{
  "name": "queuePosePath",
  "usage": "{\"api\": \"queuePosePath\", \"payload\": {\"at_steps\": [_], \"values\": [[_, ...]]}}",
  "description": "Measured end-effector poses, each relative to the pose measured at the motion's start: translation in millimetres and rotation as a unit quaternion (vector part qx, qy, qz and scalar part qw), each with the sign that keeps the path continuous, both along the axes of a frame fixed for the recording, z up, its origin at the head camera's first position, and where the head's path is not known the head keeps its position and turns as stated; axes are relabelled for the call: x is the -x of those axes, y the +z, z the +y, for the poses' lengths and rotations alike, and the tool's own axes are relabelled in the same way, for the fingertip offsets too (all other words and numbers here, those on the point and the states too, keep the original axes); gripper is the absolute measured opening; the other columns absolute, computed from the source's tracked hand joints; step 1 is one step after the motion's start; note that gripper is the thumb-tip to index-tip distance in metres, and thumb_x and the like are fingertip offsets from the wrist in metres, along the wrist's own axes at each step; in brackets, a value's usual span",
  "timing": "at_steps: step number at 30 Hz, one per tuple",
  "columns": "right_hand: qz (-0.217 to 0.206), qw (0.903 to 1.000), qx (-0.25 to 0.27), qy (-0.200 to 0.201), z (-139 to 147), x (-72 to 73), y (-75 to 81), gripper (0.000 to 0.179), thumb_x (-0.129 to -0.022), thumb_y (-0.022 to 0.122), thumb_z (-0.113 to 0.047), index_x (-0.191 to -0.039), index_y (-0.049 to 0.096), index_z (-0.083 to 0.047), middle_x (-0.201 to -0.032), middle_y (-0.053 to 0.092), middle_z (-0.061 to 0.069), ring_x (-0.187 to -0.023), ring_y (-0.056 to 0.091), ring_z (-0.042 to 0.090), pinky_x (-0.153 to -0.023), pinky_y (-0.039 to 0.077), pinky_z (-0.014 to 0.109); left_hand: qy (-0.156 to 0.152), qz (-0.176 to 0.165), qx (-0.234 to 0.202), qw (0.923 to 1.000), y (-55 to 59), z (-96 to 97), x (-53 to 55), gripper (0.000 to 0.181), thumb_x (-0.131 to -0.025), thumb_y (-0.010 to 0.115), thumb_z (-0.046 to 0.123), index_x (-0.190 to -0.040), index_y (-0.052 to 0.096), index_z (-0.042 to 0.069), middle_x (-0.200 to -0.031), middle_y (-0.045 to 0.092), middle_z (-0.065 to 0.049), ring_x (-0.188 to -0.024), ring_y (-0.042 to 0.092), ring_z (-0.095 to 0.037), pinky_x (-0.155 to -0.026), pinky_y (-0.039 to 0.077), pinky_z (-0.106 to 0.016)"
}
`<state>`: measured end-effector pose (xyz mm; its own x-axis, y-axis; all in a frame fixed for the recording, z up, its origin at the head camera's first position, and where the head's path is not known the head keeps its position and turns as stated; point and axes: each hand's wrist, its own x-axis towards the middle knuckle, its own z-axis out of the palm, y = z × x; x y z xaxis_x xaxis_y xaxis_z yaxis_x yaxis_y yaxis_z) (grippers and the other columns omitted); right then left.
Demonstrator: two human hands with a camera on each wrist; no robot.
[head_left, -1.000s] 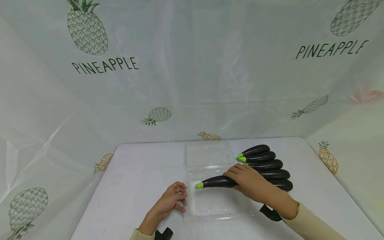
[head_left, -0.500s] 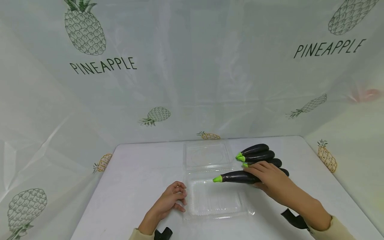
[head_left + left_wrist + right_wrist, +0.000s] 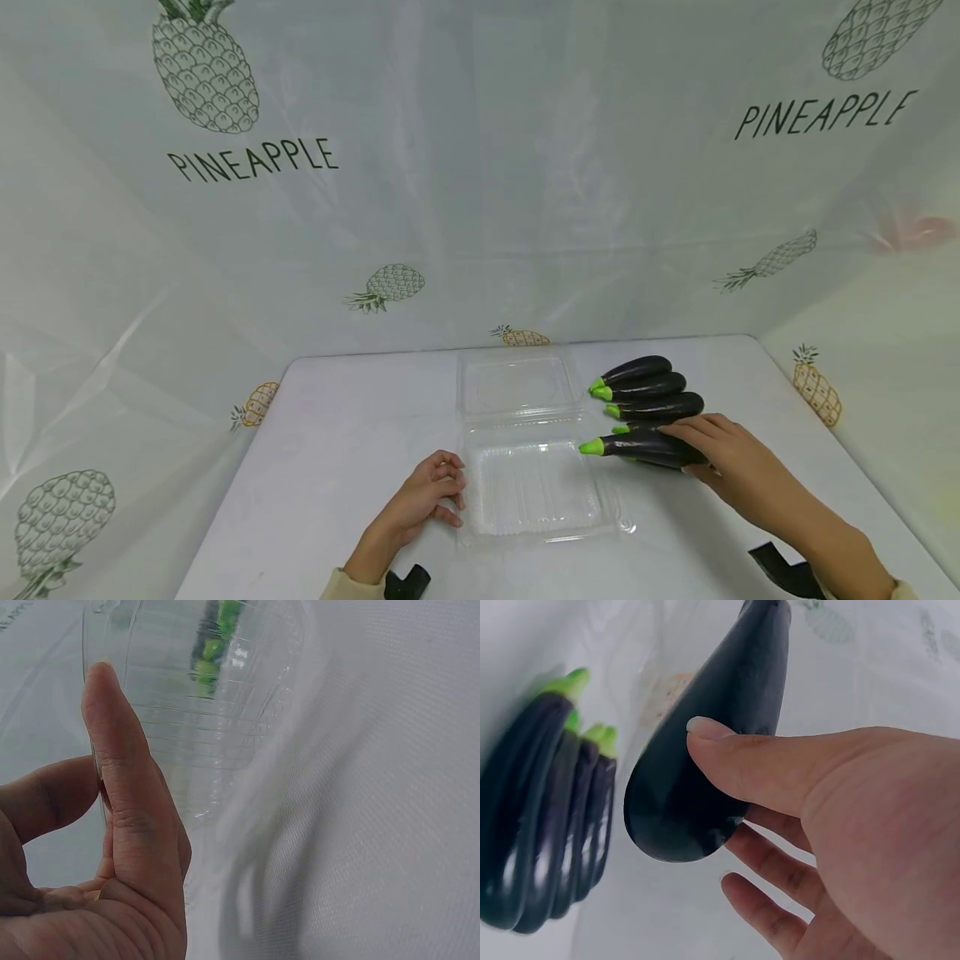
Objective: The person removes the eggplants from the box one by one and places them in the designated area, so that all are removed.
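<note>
My right hand point(image 3: 738, 467) grips a dark eggplant point(image 3: 652, 447) with a green stem end, thumb on one side and fingers on the other. In the head view this eggplant overlaps the near end of a row of several similar eggplants point(image 3: 660, 407); the right wrist view shows it apart from the row point(image 3: 544, 817). My left hand point(image 3: 426, 498) is at the left edge of an open, clear plastic clamshell container point(image 3: 536, 492). In the left wrist view, the container's rim point(image 3: 91, 645) passes between its thumb and index finger, which pinch it.
The container's lid point(image 3: 517, 385) lies folded back towards the far table edge. Everything stands on a white table point(image 3: 360, 417). Behind it hangs a pale sheet point(image 3: 480, 208) with pineapple prints. A black strap point(image 3: 787, 571) is by my right wrist, another point(image 3: 407, 582) by the left.
My right hand has carried the eggplant rightwards, from over the container to the near end of the eggplant row. My left hand has stayed at the container's edge.
</note>
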<state>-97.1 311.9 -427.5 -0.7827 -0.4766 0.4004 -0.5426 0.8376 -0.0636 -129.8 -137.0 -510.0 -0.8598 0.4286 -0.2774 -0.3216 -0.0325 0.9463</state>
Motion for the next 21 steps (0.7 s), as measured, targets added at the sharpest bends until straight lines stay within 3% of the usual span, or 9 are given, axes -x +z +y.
{"api": "queuePosePath", "payload": {"at_steps": [5,14,21], "values": [[0.024,0.9997,-0.003,-0.01,15.3,-3.2,-12.0,0.069,-0.059,0.099,-0.003,-0.122,0.073,-0.01,-0.115,0.072,0.006,-0.105,0.067,0.031,-0.084,0.058,0.052,0.002,0.0,0.002,1.0,1.1,-0.1,0.2,0.025,-0.102,0.057,-0.001,-0.123,0.044,-0.003,-0.094,0.053,-0.002,-0.076,0.06,-0.015,-0.056,0.062,-0.026],[0.024,0.9993,-0.005,-0.029,36.3,-10.5,-27.3,0.066,-0.055,0.099,-0.003,-0.116,0.074,-0.009,-0.111,0.073,0.004,-0.1,0.067,0.03,-0.081,0.059,0.049,0.002,-0.001,0.004,1.0,2.8,0.3,-0.2,0.026,-0.102,0.057,0.0,-0.124,0.043,-0.004,-0.095,0.053,-0.003,-0.076,0.06,-0.015,-0.056,0.062,-0.025],[0.031,0.9991,-0.004,-0.03,48.8,-14.7,-36.4,0.067,-0.051,0.1,-0.003,-0.113,0.075,-0.011,-0.109,0.073,0.001,-0.097,0.067,0.028,-0.085,0.05,0.022,0.003,-0.003,0.002,1.0,2.6,0.6,0.0,0.026,-0.103,0.057,0.0,-0.124,0.043,-0.004,-0.095,0.053,-0.002,-0.076,0.06,-0.015,-0.056,0.062,-0.026]]}}
